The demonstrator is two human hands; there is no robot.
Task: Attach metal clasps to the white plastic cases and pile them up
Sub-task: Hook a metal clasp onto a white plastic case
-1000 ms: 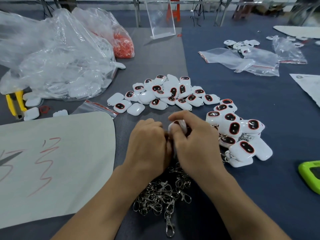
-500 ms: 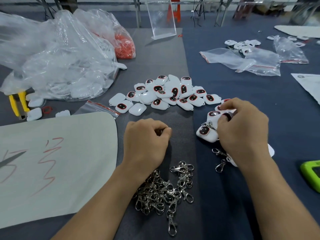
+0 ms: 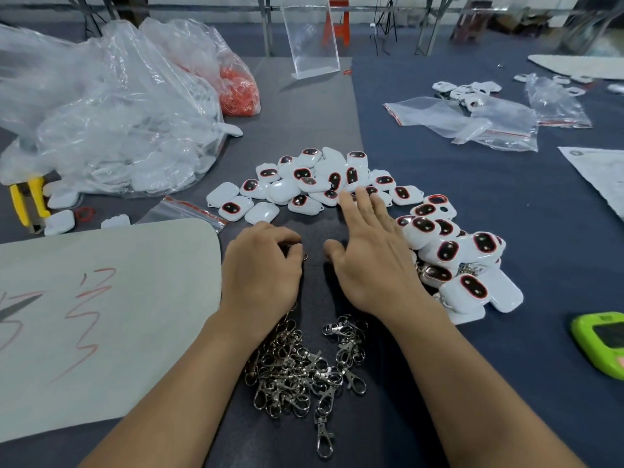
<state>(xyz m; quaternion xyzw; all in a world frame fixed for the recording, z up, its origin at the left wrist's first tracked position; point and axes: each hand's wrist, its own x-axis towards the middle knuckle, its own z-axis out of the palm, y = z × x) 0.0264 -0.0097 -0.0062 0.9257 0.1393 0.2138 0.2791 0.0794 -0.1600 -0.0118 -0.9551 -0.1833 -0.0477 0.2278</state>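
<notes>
Several loose white plastic cases (image 3: 314, 182) with red-rimmed dark windows lie in a heap at the table's middle. To the right, a pile of cases with clasps fitted (image 3: 459, 261) sits stacked. A heap of metal clasps (image 3: 304, 369) lies near me between my forearms. My left hand (image 3: 261, 271) is curled, and a small metal piece (image 3: 305, 256) shows at its fingertips. My right hand (image 3: 371, 255) has straight, spread fingers that reach over the near edge of the loose cases; it holds nothing.
Big clear bags (image 3: 101, 113) of white parts and one of red rings (image 3: 238, 92) lie at the left. Yellow pliers (image 3: 28, 204) sit at the far left. A pale board (image 3: 101, 315) with red scribbles lies left. A green device (image 3: 601, 342) sits right. Small clear bags (image 3: 472, 119) lie far right.
My right hand let go of a finished case on the right pile and moved left and forward, fingers now spread over the loose cases. My left hand stayed curled in place.
</notes>
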